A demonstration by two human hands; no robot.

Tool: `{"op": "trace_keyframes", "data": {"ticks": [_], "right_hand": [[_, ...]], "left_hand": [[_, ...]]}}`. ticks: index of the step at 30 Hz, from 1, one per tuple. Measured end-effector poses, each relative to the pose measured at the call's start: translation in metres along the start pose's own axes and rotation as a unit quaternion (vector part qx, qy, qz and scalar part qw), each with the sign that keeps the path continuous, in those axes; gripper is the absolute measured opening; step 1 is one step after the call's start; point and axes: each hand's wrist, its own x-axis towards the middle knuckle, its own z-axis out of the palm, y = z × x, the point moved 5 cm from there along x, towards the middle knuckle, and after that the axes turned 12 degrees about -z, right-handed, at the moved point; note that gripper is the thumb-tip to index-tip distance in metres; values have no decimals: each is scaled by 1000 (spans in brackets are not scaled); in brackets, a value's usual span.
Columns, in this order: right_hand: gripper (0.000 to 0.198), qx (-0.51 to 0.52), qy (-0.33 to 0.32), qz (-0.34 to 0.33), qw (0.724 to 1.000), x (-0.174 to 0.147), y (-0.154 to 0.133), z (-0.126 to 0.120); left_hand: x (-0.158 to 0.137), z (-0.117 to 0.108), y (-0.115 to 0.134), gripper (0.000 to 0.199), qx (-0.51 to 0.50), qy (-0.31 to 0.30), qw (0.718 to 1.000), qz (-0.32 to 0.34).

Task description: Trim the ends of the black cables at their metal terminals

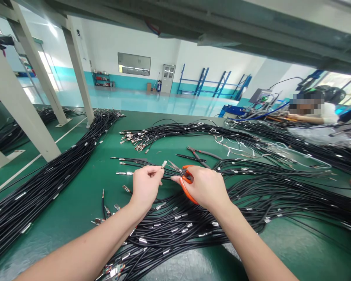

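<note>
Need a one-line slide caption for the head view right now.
Left hand pinches a wire terminal while right hand holds orange-handled scissors over black cable bundles.

Workshop hall, brightly lit. Far wall white above, teal band below, carrying a long rectangular window panel. A grey cabinet stands against that wall, a small shelf unit further left. Blue metal racking lines the far right. Floor glossy pale teal, reflecting light. Daylight enters through windows at left and far right. Green-topped bench fills the near ground; pale slanted steel supports rise from it at left. A grey overhead beam crosses above.
</note>
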Motion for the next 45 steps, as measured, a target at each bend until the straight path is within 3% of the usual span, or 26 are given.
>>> {"op": "trace_keyframes", "data": {"ticks": [2,4,6,8,12,15,17,20,22,23,26,28,31,36,41,45], "right_hand": [[42,60,32,30,997,0,5,1],[37,159,57,81,982,1,16,6],[29,263,70,138,952,2,28,14],[22,354,73,179,915,3,37,22],[22,483,56,181,855,5,36,30],[23,474,24,133,870,5,27,32],[21,434,9,98,895,5,21,35],[14,385,13,64,920,6,15,40],[10,364,16,41,931,7,10,43],[9,351,15,25,936,8,7,44],[9,315,6,-31,949,12,-5,46],[10,291,-2,-69,954,14,-13,47],[15,257,-16,-112,960,16,-21,49],[17,205,-43,-159,965,18,-30,51],[15,175,-59,-161,969,20,-30,53],[14,174,-66,-136,973,20,-24,55]], "left_hand": [[-2,2,2,16,2,-10,1000,1],[-6,9,5,12,25,-63,998,-13],[-14,20,8,10,78,-148,985,-29],[-24,26,15,14,154,-191,969,3],[-34,20,41,41,310,-125,924,184],[-26,6,50,55,415,-58,884,208],[-18,-7,53,54,497,2,843,207],[-18,-20,50,45,635,55,728,251],[-26,-23,39,36,696,25,658,287],[-31,-24,32,34,713,-9,639,289],[-46,-28,9,30,732,-105,638,213],[-55,-29,4,33,733,-100,650,176],[-66,-25,6,37,731,-73,653,184],[-67,-20,2,35,733,-106,656,146],[-65,-18,5,37,747,-99,637,163],[-61,-18,8,36,745,-115,641,142]]}}
